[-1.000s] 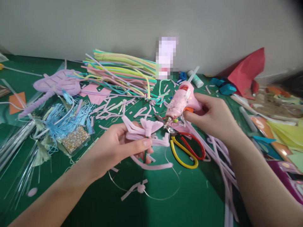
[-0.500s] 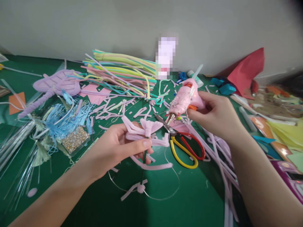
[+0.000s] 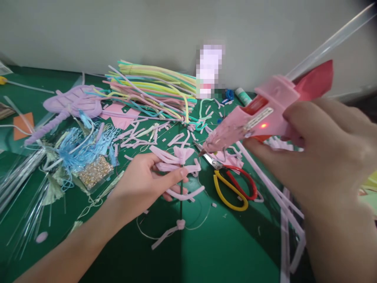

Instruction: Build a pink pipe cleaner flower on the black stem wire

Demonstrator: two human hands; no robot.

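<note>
My left hand (image 3: 157, 177) pinches a lilac pipe-cleaner flower (image 3: 180, 155) by its thin dark green stem (image 3: 181, 208). Loops and loose lilac strands stick out around the fingers, and a small lilac knot (image 3: 180, 224) sits low on the stem. In my right hand (image 3: 321, 145) is a pink glue gun (image 3: 250, 120) with a lit red light and a clear glue stick (image 3: 330, 41) in its back. Its nozzle points down and left, a short way right of the flower. Scissors (image 3: 234, 184) with one red and one yellow handle lie below the gun.
Bundled coloured pipe cleaners (image 3: 153, 90) lie at the back by the wall. Lilac cut pieces (image 3: 135, 135) are scattered in front of them. On the left are blue tassels (image 3: 85, 141), a bag of gold beads (image 3: 96, 171) and a lilac braided piece (image 3: 73, 101). Long lilac strips (image 3: 265, 177) lie on the right.
My right hand has brought the glue gun closer to the camera and rightward, turning it so its nozzle points left. My left hand keeps its hold on the flower, which has tilted slightly.
</note>
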